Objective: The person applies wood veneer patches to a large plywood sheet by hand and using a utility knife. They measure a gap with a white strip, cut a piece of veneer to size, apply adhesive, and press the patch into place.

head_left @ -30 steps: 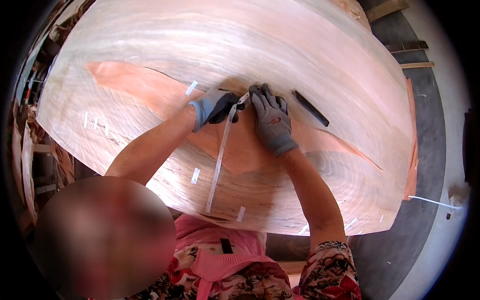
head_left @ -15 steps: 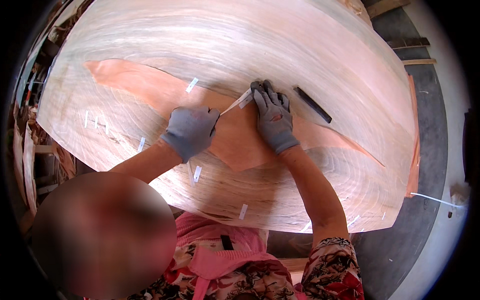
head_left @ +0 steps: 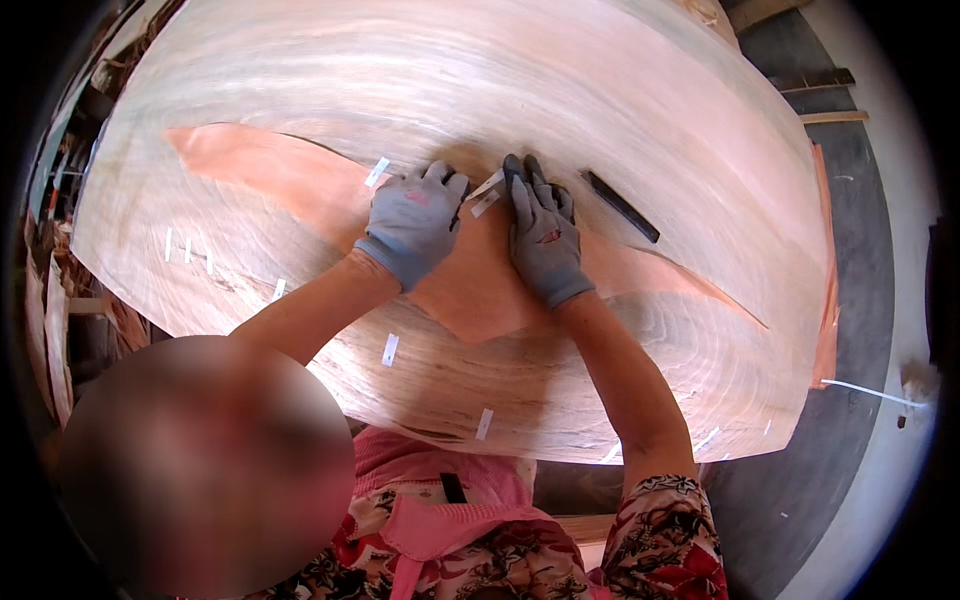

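Note:
A large pale wood veneer sheet (head_left: 330,75) lies before me, with an orange-toned veneer piece (head_left: 480,290) set across its middle. My left hand (head_left: 415,220), in a grey glove, is closed over the upper edge of that piece. At its fingertips a white strip of paper tape (head_left: 489,184) runs over to my right hand; the grip itself is partly hidden. My right hand (head_left: 547,238), gloved too, lies flat with fingers stretched forward, its index side against the strip's far end. A shorter tape piece (head_left: 485,204) sticks just below the strip.
A slim black bar-shaped tool (head_left: 622,207) rests on the sheet right of my right hand. Several short tape pieces (head_left: 390,350) dot the veneer. Wood scraps (head_left: 60,320) are piled at the left, and a grey floor (head_left: 860,250) shows beyond the right edge.
My left hand has moved up and right, nearer my right hand. Less of the strip shows between them, and its loose tail below my left hand is out of sight. My right hand stays put.

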`<move>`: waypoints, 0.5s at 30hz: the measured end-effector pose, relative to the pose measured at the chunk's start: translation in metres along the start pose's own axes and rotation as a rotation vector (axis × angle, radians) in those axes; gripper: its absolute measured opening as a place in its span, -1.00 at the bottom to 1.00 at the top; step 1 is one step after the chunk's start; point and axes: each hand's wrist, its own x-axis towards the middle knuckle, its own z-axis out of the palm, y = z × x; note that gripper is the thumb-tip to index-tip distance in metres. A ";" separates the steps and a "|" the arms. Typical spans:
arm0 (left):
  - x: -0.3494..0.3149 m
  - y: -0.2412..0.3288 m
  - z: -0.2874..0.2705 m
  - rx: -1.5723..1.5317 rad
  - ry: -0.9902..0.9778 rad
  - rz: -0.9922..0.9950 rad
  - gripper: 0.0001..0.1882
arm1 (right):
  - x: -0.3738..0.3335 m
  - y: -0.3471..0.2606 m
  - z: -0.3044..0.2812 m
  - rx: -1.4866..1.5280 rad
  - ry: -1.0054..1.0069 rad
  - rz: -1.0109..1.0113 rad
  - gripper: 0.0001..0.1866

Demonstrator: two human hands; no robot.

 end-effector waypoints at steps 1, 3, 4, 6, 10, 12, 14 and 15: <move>-0.001 0.000 -0.003 -0.053 -0.057 -0.032 -0.77 | 0.000 0.001 0.000 0.022 -0.006 0.007 -0.39; 0.002 0.001 -0.011 -0.445 -0.215 -0.249 -0.74 | 0.000 0.002 0.000 0.019 -0.014 0.023 -0.40; 0.004 0.002 -0.017 -0.785 -0.315 -0.434 -0.71 | 0.000 0.003 0.001 0.018 -0.017 0.030 -0.40; 0.004 -0.001 -0.016 -1.346 -0.500 -0.663 -0.62 | 0.001 0.004 0.001 0.031 0.001 0.016 -0.40; 0.006 -0.009 -0.003 -1.844 -0.745 -0.934 -0.42 | 0.002 -0.001 -0.003 -0.024 -0.074 0.035 -0.39; 0.001 -0.015 0.030 -1.946 -0.693 -0.971 -0.42 | 0.005 -0.005 -0.001 -0.039 -0.095 0.011 -0.39; -0.002 -0.022 0.041 -2.042 -0.667 -0.845 -0.54 | 0.005 -0.001 -0.001 -0.077 -0.112 -0.004 -0.39; -0.001 -0.021 0.042 -2.023 -0.619 -0.871 -0.58 | 0.006 0.000 -0.001 -0.100 -0.117 -0.010 -0.39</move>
